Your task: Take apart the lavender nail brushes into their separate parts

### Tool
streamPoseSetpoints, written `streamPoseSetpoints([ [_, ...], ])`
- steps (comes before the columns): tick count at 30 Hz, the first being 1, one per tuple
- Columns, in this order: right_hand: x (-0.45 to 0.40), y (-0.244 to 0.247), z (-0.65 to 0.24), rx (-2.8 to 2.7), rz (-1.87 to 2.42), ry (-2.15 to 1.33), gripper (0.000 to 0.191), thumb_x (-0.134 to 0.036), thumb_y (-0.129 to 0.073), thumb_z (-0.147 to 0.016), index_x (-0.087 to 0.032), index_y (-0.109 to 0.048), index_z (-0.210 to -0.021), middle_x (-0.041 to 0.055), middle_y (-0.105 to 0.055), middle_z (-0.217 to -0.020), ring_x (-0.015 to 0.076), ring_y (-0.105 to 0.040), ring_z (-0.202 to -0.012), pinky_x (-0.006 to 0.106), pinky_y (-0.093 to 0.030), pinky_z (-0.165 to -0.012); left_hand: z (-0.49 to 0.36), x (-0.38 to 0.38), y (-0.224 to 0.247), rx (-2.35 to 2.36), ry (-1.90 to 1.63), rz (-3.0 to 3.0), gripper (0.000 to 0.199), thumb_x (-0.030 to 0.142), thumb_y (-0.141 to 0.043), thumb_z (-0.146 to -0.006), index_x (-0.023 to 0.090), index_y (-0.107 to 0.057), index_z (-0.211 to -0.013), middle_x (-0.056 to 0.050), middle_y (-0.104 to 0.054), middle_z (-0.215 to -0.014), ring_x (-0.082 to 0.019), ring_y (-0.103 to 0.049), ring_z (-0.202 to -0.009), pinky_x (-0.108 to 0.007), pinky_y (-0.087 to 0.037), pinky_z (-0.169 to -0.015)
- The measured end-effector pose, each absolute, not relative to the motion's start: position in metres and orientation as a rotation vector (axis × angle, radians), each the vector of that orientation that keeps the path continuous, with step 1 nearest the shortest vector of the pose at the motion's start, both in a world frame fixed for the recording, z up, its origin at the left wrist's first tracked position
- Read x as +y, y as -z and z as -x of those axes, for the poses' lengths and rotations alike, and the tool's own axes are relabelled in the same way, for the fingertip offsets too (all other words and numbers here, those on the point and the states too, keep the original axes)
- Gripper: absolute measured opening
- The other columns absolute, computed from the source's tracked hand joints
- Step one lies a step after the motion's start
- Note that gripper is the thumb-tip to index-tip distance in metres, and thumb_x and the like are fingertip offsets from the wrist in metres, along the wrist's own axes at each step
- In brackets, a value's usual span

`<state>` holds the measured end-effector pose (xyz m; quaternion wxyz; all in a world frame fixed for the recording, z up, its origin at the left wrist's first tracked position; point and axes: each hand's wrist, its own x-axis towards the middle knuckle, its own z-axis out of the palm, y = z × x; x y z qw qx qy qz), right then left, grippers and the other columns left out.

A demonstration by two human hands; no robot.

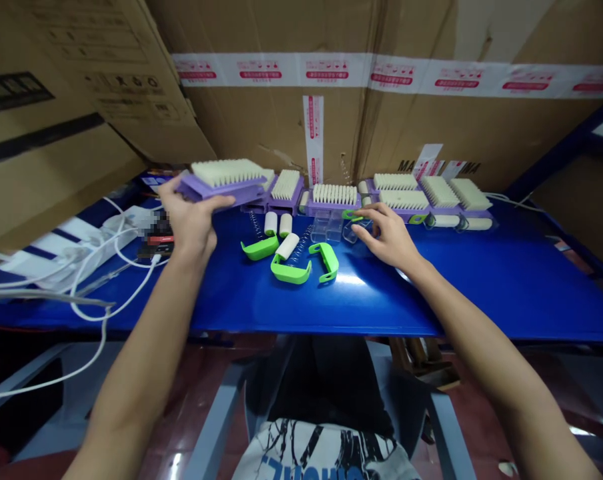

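My left hand grips a purple block with cream bristles, raised above the left part of the blue table. My right hand reaches over the middle, its fingertips at a small green piece beside clear plastic parts; whether it grips the piece is too small to tell. In front lie green curved brackets, white rollers and metal springs. Along the back stand several more purple bristle blocks, some with rollers attached.
Cardboard with printed tape walls off the back of the blue table. At the left are white cables, a power strip and a dark device. Chair arms stand below the table edge.
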<state>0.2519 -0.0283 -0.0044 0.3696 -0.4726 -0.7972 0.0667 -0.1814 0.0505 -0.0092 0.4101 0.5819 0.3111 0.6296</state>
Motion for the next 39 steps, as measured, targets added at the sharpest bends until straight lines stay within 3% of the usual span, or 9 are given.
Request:
streamPoseSetpoints([
  [3, -0.033, -0.003, -0.25, -1.991, 1.178, -0.111, 0.032, -0.037, -0.063, -0.107, -0.021, -0.077, -0.131, 0.0158, -0.073, -0.129, 0.0296, -0.073, -0.104, 0.048, -0.062, -0.095, 0.192, 0.023, 0.023, 0.743, -1.923, -1.513, 0.053, 0.025, -0.095, -0.07, 0.029, -0.055, -0.103, 0.01, -0.078, -0.109, -0.03, -0.061, -0.154, -0.05, -0.05, -0.102],
  [6, -0.036, -0.007, -0.249, -1.949, 1.166, -0.073, 0.024, -0.033, -0.06, -0.109, -0.023, -0.077, -0.124, 0.0139, -0.074, -0.122, 0.0289, -0.073, -0.102, 0.045, -0.061, -0.091, 0.194, 0.01, 0.027, 0.847, -1.944, -1.421, 0.066, 0.021, -0.102, -0.063, 0.033, -0.058, -0.111, 0.011, -0.078, -0.116, -0.032, -0.067, -0.146, -0.051, -0.054, -0.103],
  [11, -0.04, -0.006, -0.246, -2.009, 1.035, -0.054, 0.026, -0.032, -0.057, -0.114, -0.022, -0.078, -0.124, 0.0135, -0.075, -0.12, 0.0272, -0.075, -0.102, 0.042, -0.062, -0.087, 0.169, 0.009, 0.013, 1.103, -1.919, -1.22, 0.083, 0.017, -0.11, -0.049, 0.033, -0.059, -0.111, 0.001, -0.074, -0.125, -0.031, -0.072, -0.133, -0.054, -0.059, -0.112],
  [19, -0.047, -0.002, -0.235, -2.222, 0.909, -0.005, 0.029, -0.035, -0.053, -0.118, -0.025, -0.078, -0.131, 0.0116, -0.081, -0.124, 0.0283, -0.077, -0.117, 0.045, -0.065, -0.096, 0.131, 0.055, 0.001, 0.983, -1.945, -1.345, 0.095, 0.03, -0.112, -0.043, 0.028, -0.057, -0.12, 0.001, -0.068, -0.127, -0.024, -0.066, -0.127, -0.041, -0.053, -0.115],
  [23, -0.047, -0.001, -0.234, -2.3, 0.926, 0.073, 0.034, -0.032, -0.05, -0.118, -0.027, -0.081, -0.131, 0.0129, -0.081, -0.124, 0.0294, -0.076, -0.113, 0.045, -0.064, -0.086, 0.117, 0.091, -0.015, 0.903, -1.912, -1.31, 0.09, 0.031, -0.112, -0.048, 0.027, -0.056, -0.118, 0.003, -0.066, -0.12, -0.018, -0.065, -0.118, -0.039, -0.053, -0.112],
  [30, -0.047, 0.001, -0.235, -2.354, 0.85, 0.106, 0.033, -0.027, -0.052, -0.117, -0.025, -0.083, -0.129, 0.0114, -0.082, -0.12, 0.0282, -0.076, -0.107, 0.043, -0.064, -0.083, 0.077, 0.119, -0.016, 0.865, -1.821, -1.387, 0.096, 0.03, -0.114, -0.04, 0.028, -0.058, -0.119, -0.006, -0.07, -0.126, -0.031, -0.067, -0.132, -0.041, -0.058, -0.113],
  [39, -0.051, -0.002, -0.231, -2.325, 0.677, 0.253, 0.022, -0.015, -0.059, -0.113, -0.017, -0.081, -0.115, 0.009, -0.082, -0.106, 0.021, -0.078, -0.094, 0.033, -0.063, -0.072, 0.058, 0.169, 0.008, 0.986, -1.654, -1.439, 0.091, 0.017, -0.107, -0.049, 0.025, -0.054, -0.122, -0.009, -0.071, -0.131, -0.037, -0.069, -0.138, -0.052, -0.054, -0.125],
])
